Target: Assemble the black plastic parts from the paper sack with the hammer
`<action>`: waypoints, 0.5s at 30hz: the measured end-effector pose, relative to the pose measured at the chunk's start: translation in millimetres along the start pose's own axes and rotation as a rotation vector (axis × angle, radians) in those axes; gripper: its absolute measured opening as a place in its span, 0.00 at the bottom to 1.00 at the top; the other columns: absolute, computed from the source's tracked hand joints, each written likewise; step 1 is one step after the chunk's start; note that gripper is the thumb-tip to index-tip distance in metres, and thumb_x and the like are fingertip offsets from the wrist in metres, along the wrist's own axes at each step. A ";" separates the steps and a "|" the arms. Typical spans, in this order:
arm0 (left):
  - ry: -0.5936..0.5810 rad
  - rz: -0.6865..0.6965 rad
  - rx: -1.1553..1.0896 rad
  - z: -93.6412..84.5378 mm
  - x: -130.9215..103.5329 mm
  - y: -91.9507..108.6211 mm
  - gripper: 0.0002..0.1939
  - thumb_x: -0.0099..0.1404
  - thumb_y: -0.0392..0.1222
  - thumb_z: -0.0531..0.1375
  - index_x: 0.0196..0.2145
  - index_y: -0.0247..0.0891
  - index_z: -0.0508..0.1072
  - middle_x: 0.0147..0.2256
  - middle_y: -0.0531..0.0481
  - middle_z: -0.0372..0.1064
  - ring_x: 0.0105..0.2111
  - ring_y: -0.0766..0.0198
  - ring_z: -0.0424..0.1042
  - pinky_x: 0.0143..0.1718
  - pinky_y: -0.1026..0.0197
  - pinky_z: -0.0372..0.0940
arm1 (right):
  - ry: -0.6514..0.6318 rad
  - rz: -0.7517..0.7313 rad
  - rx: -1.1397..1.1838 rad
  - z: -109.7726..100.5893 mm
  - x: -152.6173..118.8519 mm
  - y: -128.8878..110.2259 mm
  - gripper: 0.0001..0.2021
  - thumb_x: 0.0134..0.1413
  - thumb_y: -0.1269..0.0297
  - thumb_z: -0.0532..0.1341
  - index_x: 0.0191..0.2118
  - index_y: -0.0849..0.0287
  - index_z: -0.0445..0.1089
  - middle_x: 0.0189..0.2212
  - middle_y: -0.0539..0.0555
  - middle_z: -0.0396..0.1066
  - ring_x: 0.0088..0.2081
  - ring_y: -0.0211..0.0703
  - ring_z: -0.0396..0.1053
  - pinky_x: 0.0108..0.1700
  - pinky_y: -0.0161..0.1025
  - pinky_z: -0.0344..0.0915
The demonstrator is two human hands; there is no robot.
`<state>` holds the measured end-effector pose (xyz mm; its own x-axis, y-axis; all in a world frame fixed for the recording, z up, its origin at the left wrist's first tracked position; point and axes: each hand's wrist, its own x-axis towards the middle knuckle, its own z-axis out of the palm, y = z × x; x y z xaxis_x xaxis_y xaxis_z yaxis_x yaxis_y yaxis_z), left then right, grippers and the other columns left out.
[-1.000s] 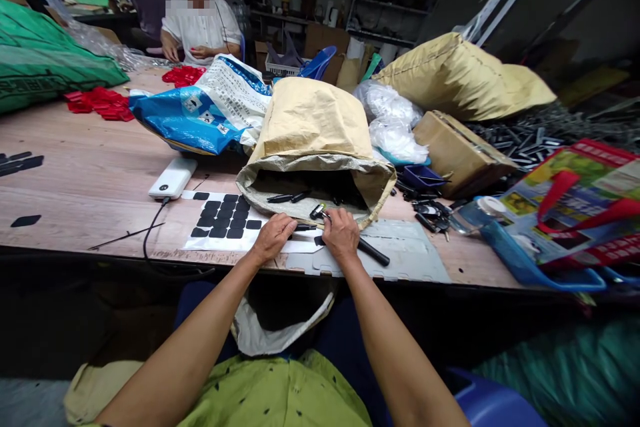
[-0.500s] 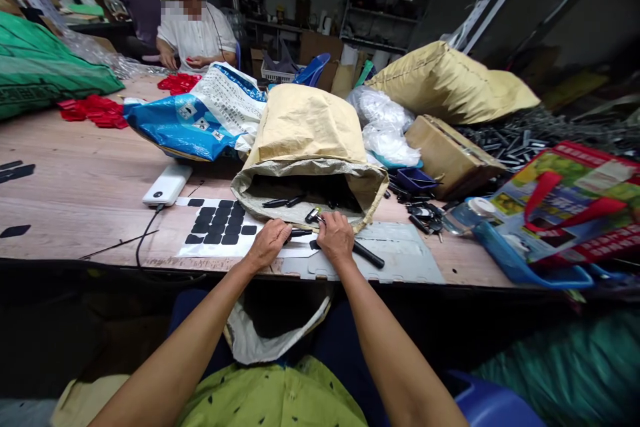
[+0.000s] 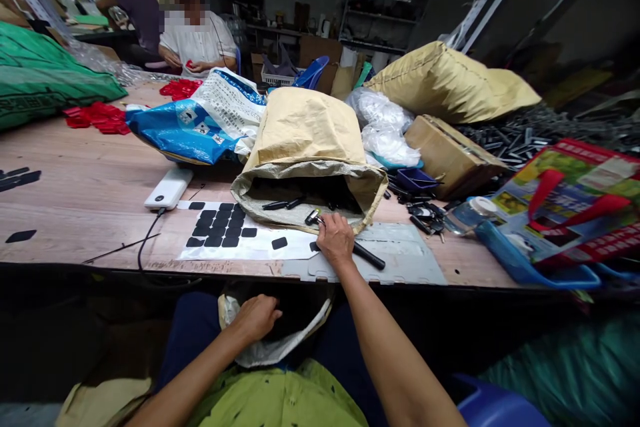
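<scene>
My right hand (image 3: pixel 336 237) is closed around a hammer (image 3: pixel 370 256) near the table's front edge. Its small metal head shows left of my fingers, its black handle to the right. Below the edge, my left hand (image 3: pixel 257 317) hangs over an open sack (image 3: pixel 295 347) in my lap, its fingers curled; what they hold, if anything, is hidden. Behind my right hand lies a tan sack (image 3: pixel 313 123), its mouth facing me, with black pen-like pieces (image 3: pixel 283 204) inside. A white sheet (image 3: pixel 260 250) with rows of black rounded patches (image 3: pixel 220 225) lies left of the hammer.
A grey board (image 3: pixel 400 250) lies under the hammer. Left stand a white power bank (image 3: pixel 169 189) with a cable and a blue-white bag (image 3: pixel 190 127). To the right are a bottle (image 3: pixel 470 215), a blue tray (image 3: pixel 540 273) and a colourful bag (image 3: pixel 570 207). Two people sit across the table.
My left hand has moved from the table, where it held a black pen-like piece, down over the lap sack. That piece has left the table. My right hand stays on the hammer.
</scene>
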<state>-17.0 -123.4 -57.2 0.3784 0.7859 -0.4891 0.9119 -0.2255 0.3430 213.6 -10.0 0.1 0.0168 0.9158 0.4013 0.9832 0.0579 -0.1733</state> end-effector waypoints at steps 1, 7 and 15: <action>-0.031 -0.049 0.028 7.9 7.0 -1.3 0.13 0.68 0.43 0.53 0.40 0.39 0.77 0.44 0.37 0.77 0.47 0.46 0.76 0.44 0.51 0.67 | 0.004 -0.002 0.001 0.0 -0.2 0.1 0.07 0.61 0.65 0.60 0.45 0.56 0.71 0.40 0.56 0.68 0.43 0.49 0.60 0.42 0.41 0.54; -0.145 -0.072 0.029 6.9 16.3 9.9 0.12 0.64 0.41 0.58 0.41 0.38 0.79 0.45 0.35 0.78 0.47 0.44 0.76 0.46 0.49 0.68 | 0.003 -0.009 0.000 -0.3 -0.7 0.3 0.07 0.61 0.66 0.60 0.44 0.56 0.71 0.40 0.56 0.68 0.43 0.49 0.60 0.42 0.41 0.54; 0.158 0.469 -0.471 -135.6 26.3 40.3 0.16 0.69 0.51 0.54 0.37 0.41 0.77 0.32 0.50 0.75 0.34 0.61 0.72 0.38 0.61 0.67 | -0.003 0.007 0.000 -0.4 -0.9 -0.5 0.08 0.62 0.65 0.60 0.45 0.55 0.71 0.40 0.56 0.68 0.43 0.50 0.60 0.43 0.42 0.54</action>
<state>8.1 -33.7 52.5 0.6559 0.7492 -0.0924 0.4767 -0.3161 0.8203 213.2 -11.0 0.2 0.0231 0.9172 0.3978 0.9831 0.0515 -0.1759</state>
